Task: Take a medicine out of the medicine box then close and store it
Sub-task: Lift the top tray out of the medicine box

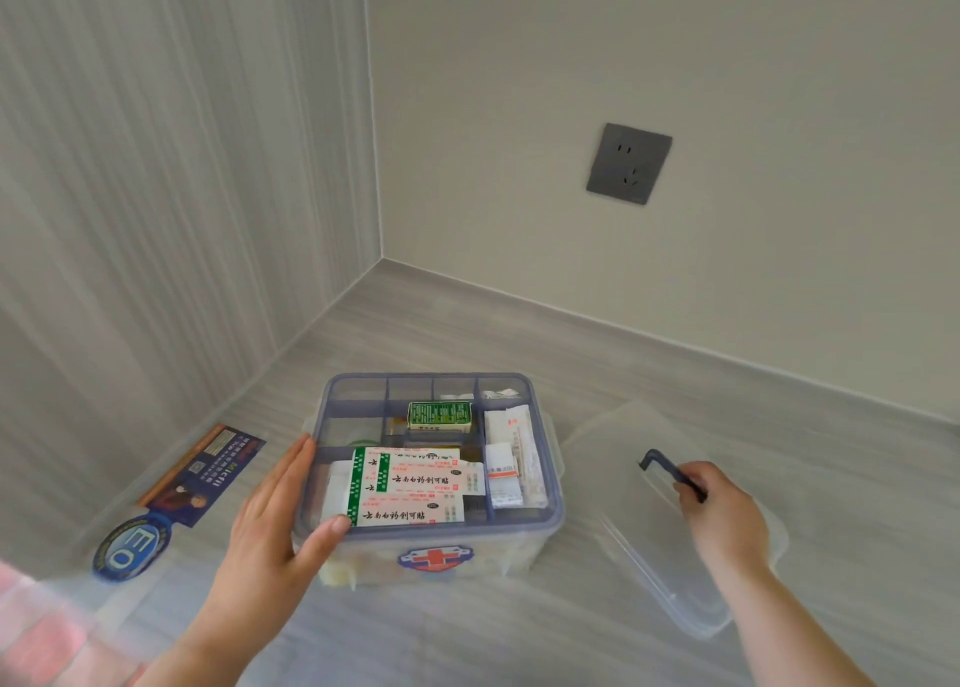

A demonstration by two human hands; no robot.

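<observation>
Left hand (pixel 270 520) open, flat against medicine box (pixel 431 478) on counter; right hand (pixel 719 512) grips handle of lid (pixel 670 520) lying beside. Advice: steady box, lower lid square, press evenly.

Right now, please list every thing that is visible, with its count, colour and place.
medicine box: one, clear with blue rim, open, centre of the floor
bandage packets: several, white with green and red, front left of the tray
green carton: one, green, middle of the tray
lid: one, clear with dark handle, floor right of the box
leaflet: one, blue and orange, floor left of the box
round sticker: one, blue, near the leaflet
wall socket: one, grey, right wall
left hand: on the box's left edge
right hand: fingers around the lid's handle
</observation>
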